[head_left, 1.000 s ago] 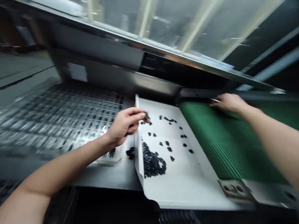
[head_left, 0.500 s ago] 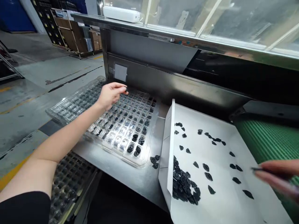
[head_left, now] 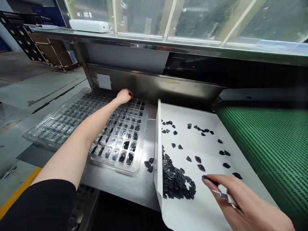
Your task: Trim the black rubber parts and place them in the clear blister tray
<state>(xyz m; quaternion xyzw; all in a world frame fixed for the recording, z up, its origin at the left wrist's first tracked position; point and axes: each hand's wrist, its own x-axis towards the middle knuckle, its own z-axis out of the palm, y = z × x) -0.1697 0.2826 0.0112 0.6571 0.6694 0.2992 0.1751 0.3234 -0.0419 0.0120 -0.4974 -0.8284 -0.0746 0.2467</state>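
My left hand (head_left: pixel 124 95) is at the far edge of a clear plastic tray (head_left: pixel 141 157), fingers curled down over its back cells. The fingertips are mostly hidden, so what they hold cannot be made out. Many cells contain black plastic parts (head_left: pixel 130 158). Over the white bin (head_left: pixel 183 211), my right hand (head_left: pixel 240 199) is closed, pinching a small black plastic part (head_left: pixel 209 179) between thumb and forefinger. A small tool with a thin metal blade (head_left: pixel 222 194) also sits in that hand. Below it to the left lies a heap of black parts (head_left: pixel 176 183).
Single black parts (head_left: pixel 201 167) are scattered across the bin, and a few (head_left: pixel 149 164) lie on the metal table (head_left: pixel 125 186). A green conveyor belt (head_left: pixel 269 141) runs at the right. Behind rises a metal panel (head_left: pixel 154 85) under a shelf with a white box (head_left: pixel 89 25).
My left hand has reached farther to the tray's back edge. My right hand has come in from the right over the bin. The view has turned to the right.
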